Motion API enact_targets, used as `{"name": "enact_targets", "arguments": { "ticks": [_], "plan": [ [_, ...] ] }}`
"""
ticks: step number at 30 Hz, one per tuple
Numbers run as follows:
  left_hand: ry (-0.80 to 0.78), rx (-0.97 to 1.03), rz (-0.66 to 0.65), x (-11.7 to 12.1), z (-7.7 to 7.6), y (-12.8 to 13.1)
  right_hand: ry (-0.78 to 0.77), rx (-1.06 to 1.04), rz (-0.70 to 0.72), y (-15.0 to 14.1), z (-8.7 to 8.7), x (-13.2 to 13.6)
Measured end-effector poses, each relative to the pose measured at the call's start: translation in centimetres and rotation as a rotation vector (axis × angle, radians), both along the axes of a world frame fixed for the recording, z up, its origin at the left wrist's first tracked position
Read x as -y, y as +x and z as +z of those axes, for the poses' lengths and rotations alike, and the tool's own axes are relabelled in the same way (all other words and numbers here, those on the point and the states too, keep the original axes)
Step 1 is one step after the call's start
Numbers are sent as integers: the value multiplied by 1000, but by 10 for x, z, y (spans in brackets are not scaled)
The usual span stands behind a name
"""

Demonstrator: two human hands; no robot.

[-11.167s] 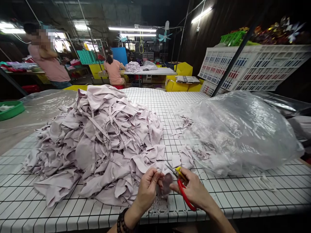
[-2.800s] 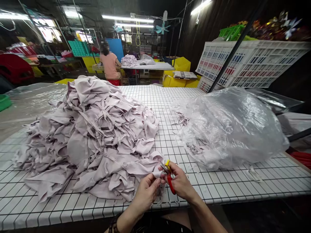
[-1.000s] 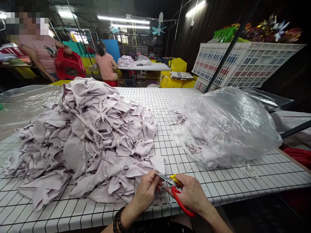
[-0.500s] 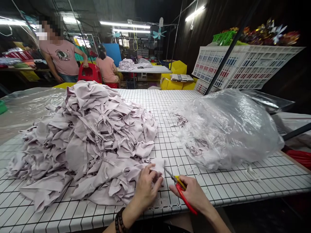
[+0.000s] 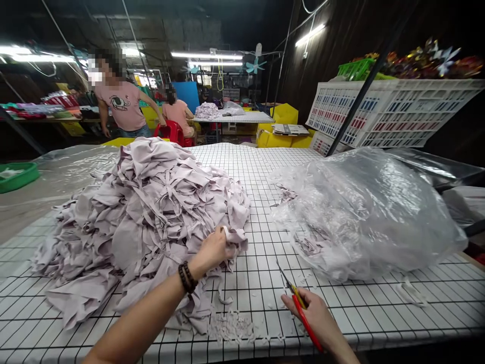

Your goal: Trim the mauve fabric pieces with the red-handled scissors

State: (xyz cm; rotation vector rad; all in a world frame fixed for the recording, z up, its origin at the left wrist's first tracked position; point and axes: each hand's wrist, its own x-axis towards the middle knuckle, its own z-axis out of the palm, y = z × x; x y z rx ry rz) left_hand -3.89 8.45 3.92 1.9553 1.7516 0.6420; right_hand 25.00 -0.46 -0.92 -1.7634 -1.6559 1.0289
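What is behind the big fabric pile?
Beyond the fabric pile, a standing person in a pink top is by a red chair; a seated person is farther back. The pile covers the chair's lower part, so whatever lies low behind it cannot be seen.

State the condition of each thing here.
Left hand: closed on pale lilac cloth piece
Right hand: gripping red-and-yellow-handled metal scissors
Scissors: blades appear closed
Pale lilac cloth pile: heaped, crumpled
Clear plastic bag: rumpled, lilac cloth showing
White fluorescent tubes: lit
Round green plastic basin: holding something white
Small pale scraps: scattered loose
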Motion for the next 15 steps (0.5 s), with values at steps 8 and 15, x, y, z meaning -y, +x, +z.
{"name": "enact_targets", "arguments": {
  "ticks": [8, 15],
  "plan": [
    [-32, 11, -66, -14, 65, -12, -28, -60, -8, 9, -15, -4],
    [561, -580, 484, -79, 253, -128, 177, 200, 123, -10, 25, -42]
  ]
}}
